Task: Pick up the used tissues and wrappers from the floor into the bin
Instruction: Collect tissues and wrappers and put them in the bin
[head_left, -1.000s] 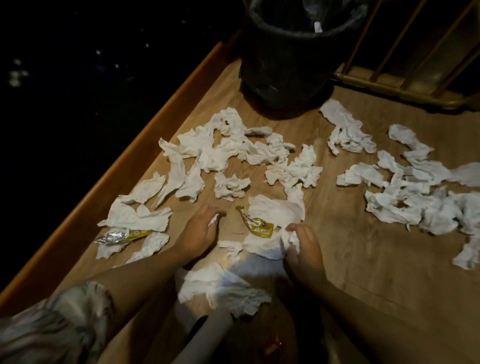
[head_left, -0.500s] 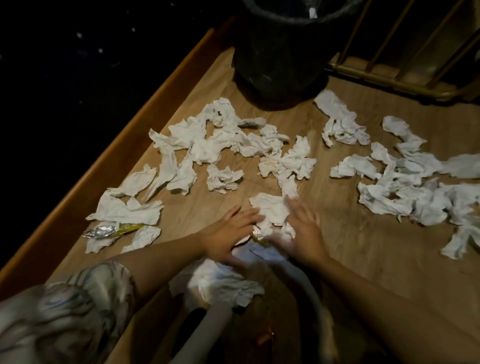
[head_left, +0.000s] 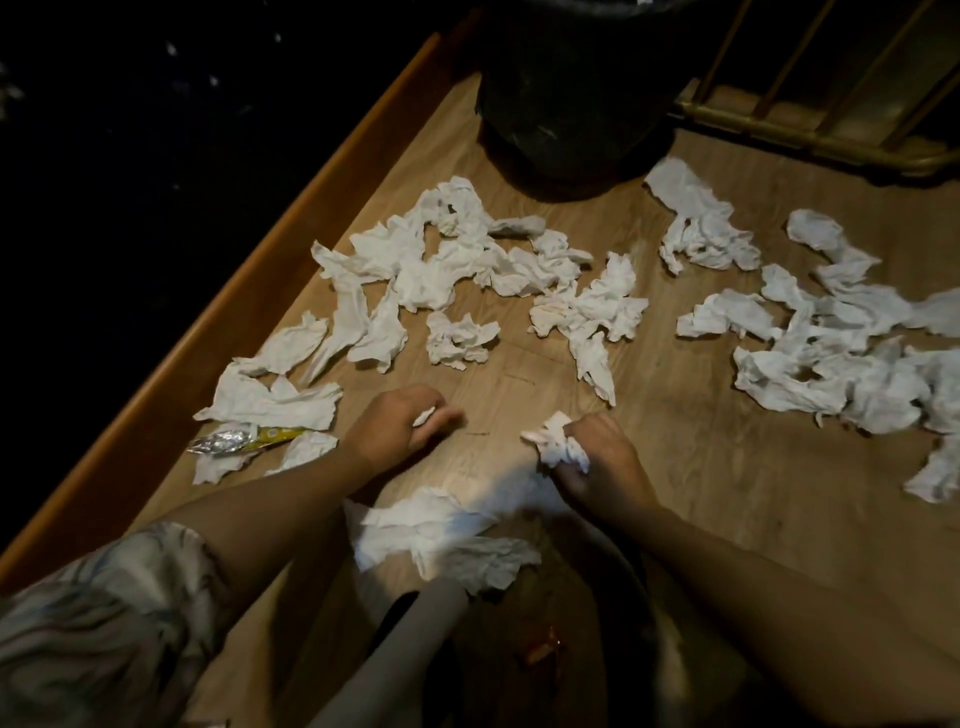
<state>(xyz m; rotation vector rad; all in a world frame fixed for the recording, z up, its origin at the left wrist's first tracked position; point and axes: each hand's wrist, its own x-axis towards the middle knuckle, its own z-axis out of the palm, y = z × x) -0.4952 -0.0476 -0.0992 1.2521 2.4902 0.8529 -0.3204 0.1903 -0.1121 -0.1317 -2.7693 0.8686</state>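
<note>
Several crumpled white tissues (head_left: 447, 270) lie scattered over the wooden floor (head_left: 701, 457). My right hand (head_left: 602, 462) is closed around a bunched tissue wad (head_left: 558, 447). My left hand (head_left: 400, 426) is curled shut with a small scrap of tissue (head_left: 425, 415) showing between its fingers. A silver and yellow wrapper (head_left: 244, 441) lies at the left among tissues. The dark bin (head_left: 566, 104) stands at the top centre, beyond the tissue field. More tissues (head_left: 852, 364) spread to the right, and a flat tissue (head_left: 441, 535) lies just below my hands.
An orange wooden edge (head_left: 249, 270) borders the floor on the left, with darkness beyond it. A railing with slanted bars (head_left: 810, 119) runs along the top right. My knee or leg (head_left: 415, 639) is at the bottom centre.
Both hands came together over the tissue and yellow wrapper in front of me, then drew apart. The pile is gone from the floor; my right hand now grips a wad.
</note>
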